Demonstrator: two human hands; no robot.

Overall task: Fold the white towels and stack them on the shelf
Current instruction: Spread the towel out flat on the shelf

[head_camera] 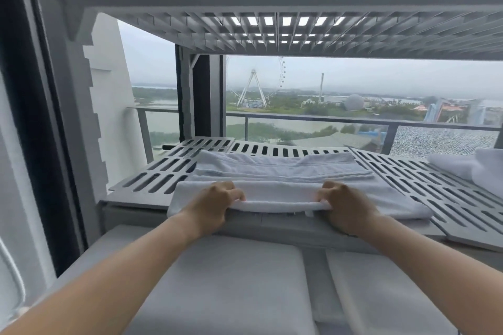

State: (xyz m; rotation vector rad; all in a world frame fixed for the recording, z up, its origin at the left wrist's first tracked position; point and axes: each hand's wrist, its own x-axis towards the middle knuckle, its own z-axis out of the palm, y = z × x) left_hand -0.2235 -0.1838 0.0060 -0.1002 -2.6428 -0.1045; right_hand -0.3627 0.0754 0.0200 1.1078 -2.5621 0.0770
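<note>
Two hands grip here: I see my left hand (215, 207) and right hand (345, 208) each curled round the near edge of a folded white towel (283, 194), which lies at the front of the slotted shelf (152, 175), touching another folded towel (272, 164) behind it, more towels (473, 168) far right.

A linen corner in a high-rise room, likely a hotel, as I see it through the head camera. A grey slotted shelf (435, 190) fills the middle, with an upper shelf (272, 35) at 12 o'clock. A folded towel (280, 193) lies at the front edge, with more towels (272, 164) behind it and a loose pile (468, 168) at 3 o'clock. Beyond the window (381, 81) runs a glass balcony rail (313, 118). Far below at 12 o'clock stand a Ferris wheel (254, 73) and a pale dome (354, 102).
</note>
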